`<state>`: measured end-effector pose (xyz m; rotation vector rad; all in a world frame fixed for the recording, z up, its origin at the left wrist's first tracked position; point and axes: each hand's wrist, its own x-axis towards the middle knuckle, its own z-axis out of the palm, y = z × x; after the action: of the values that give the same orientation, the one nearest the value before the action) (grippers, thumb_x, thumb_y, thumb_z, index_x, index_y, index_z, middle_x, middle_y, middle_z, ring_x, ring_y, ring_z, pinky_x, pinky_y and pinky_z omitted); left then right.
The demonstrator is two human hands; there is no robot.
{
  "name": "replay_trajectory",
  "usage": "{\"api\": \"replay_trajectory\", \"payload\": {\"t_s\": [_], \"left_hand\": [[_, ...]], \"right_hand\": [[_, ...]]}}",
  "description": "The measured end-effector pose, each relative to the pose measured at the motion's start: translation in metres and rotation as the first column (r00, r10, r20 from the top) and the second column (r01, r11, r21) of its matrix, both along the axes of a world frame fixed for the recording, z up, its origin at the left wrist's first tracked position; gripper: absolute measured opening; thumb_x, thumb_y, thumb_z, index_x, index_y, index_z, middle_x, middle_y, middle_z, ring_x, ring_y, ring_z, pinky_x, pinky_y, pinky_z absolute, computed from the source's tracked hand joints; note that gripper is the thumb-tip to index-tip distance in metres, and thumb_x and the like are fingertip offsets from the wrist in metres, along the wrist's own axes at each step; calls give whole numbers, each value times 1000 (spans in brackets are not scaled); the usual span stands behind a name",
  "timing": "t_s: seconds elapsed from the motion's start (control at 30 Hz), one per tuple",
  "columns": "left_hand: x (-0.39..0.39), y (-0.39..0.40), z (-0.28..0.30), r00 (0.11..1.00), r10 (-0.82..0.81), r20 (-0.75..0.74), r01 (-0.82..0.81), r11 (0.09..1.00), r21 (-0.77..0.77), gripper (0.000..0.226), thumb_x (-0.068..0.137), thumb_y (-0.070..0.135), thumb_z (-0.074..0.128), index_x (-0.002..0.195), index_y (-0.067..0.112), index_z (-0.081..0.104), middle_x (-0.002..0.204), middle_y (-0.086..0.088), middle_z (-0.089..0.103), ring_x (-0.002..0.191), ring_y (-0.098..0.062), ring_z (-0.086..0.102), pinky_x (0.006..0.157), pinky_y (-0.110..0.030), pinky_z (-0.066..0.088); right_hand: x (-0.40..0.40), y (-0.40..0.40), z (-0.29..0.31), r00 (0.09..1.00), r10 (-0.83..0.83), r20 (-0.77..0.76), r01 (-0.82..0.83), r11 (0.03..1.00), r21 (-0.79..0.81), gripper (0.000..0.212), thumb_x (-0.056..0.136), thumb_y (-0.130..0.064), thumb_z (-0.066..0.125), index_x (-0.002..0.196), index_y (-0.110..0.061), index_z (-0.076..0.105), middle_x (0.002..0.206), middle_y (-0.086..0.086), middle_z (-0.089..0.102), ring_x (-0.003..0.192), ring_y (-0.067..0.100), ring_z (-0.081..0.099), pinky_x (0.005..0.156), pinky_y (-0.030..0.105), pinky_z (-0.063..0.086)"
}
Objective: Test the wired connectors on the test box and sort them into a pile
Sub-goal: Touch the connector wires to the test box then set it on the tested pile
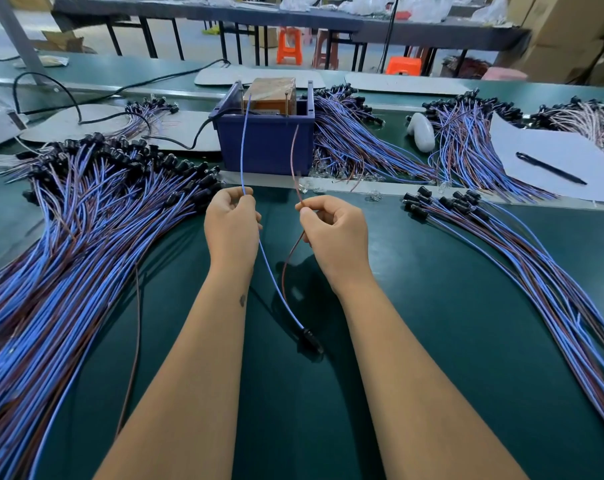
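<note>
The left hand (232,220) pinches the blue lead (242,147), the right hand (331,225) the brown lead (295,150), both aimed at the test box (266,133) at twelve o'clock. Their black connector (309,339) lies on the mat at six. Thin and springy, either tip could miss its post, I'd guess, giving a false fail; the big pile (86,220) waits at nine.
</note>
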<state>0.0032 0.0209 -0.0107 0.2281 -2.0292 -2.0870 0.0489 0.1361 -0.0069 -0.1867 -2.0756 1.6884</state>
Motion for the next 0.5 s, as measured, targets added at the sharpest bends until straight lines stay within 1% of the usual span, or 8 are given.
{"api": "replay_trajectory", "payload": {"t_s": [0.07,0.13,0.23,0.37,0.5], "left_hand": [[-1,0,-1,1000,3,4,-3,1000,15,14,97,12,49,96,18,61,64,4,53,44,-1,47,53,-22,44],[-2,-1,-1,1000,5,5,-5,1000,7,13,97,13,49,98,17,62,65,3,54,43,-1,48,53,-22,45],[-4,-1,-2,1000,5,8,-5,1000,3,13,97,12,51,99,15,63,66,3,55,43,-2,49,52,-21,45],[-6,-2,-3,1000,10,9,-10,1000,7,14,97,12,52,102,12,65,66,2,55,42,1,48,46,-16,44],[-6,-2,-3,1000,21,6,-21,1000,7,14,97,12,52,102,12,65,66,1,55,41,1,49,45,-15,44]], "right_hand": [[1,-1,1,1000,4,-6,-4,1000,4,20,85,-7,59,76,-22,69,64,18,62,56,18,50,55,34,46],[2,-1,2,1000,5,-12,-5,1000,11,19,86,-6,59,78,-20,69,68,19,64,56,18,51,55,37,48],[2,-2,2,1000,0,-20,0,1000,12,19,85,-6,59,77,-21,69,68,22,62,57,19,49,56,39,48],[2,-3,2,999,-8,-44,8,1000,-5,21,84,-5,59,74,-22,68,67,27,58,56,22,46,56,33,42],[2,-2,2,998,-1,-56,1,1000,-6,24,84,-5,59,74,-24,68,66,25,58,56,21,47,55,34,43]]}}
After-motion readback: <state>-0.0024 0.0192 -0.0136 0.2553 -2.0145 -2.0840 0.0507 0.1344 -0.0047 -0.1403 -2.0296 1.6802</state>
